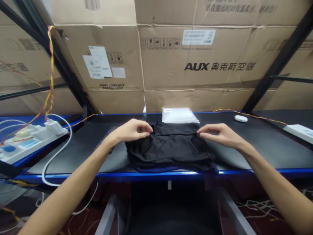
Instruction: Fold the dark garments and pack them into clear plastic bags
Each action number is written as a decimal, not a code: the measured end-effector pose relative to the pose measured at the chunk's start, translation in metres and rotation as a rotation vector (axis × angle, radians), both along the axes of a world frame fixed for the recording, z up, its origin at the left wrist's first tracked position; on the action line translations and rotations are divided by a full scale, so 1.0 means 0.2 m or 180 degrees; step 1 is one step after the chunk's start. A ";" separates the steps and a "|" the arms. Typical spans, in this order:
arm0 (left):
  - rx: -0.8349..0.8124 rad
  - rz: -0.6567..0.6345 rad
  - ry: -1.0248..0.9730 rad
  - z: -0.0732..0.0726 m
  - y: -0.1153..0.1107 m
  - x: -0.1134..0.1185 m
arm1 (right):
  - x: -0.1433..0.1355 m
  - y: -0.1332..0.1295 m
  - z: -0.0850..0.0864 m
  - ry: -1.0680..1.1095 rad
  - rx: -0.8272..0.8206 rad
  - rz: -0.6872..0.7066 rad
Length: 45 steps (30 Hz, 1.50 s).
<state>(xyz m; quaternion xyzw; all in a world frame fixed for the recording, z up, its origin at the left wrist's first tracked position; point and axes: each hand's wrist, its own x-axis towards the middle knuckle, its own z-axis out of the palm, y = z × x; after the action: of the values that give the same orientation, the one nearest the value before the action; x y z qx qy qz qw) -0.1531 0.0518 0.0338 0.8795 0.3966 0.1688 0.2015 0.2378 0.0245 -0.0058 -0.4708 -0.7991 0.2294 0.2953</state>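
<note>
Worktop (256,147): black surface with a blue front edge, running across the view.

Garment (168,148): black, folded into a rough square, lying at the worktop's near middle, its front fold just at the blue edge.

Left hand (132,130): at the garment's far left corner, fingers curled, fingertips pinching the cloth's top edge.

Right hand (217,133): at the garment's far right corner, fingers bent, thumb and forefinger closed on the top edge.

Bags (179,115): a flat stack of clear plastic ones with a white label, just behind the garment, touching or nearly touching it.

Power strip (31,138): white, at far left on a blue ledge, plugs seated, a white cable (57,153) looping off it over the worktop's left end.

White device (241,118): small, oval, far right, well apart from the garment.

Boxes (195,58): brown cardboard, stacked as a wall behind the worktop, one printed "AUX".
</note>
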 end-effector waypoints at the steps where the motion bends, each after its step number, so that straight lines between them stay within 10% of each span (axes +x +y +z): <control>1: 0.0219 -0.0050 0.0002 -0.01 0.04 0.02 | 0.00 0.04 -0.01 -0.0096 0.0214 -0.0051; 8: 0.0835 -0.0410 0.0720 -0.11 0.21 0.08 | -0.01 0.22 -0.08 -0.0821 0.0700 0.0462; 20: 0.0186 0.0347 -0.0477 -0.13 0.35 0.23 | 0.06 0.31 0.02 0.1343 -0.0713 -0.0253; 29: 0.0808 0.0790 0.0597 -0.26 0.39 0.28 | 0.01 0.38 -0.12 -0.0212 -0.0118 -0.0727; 34: 0.1111 0.0393 0.0314 -0.21 0.32 0.24 | -0.02 0.35 -0.11 -0.0582 0.0662 -0.0992; 39: 0.0892 -0.0361 0.0551 -0.14 0.20 0.21 | -0.17 0.25 -0.03 -0.0453 0.1031 -0.0245; 45: 0.0291 -0.0308 0.1301 -0.23 0.10 0.18 | -0.34 0.14 -0.04 -0.1335 -0.0118 0.0686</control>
<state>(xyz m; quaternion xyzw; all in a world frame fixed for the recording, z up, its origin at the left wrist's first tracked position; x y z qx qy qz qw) -0.1169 0.0722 -0.0115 0.9217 0.3785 -0.0051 0.0847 0.1706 0.0528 -0.0142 -0.4254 -0.8842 0.1714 0.0879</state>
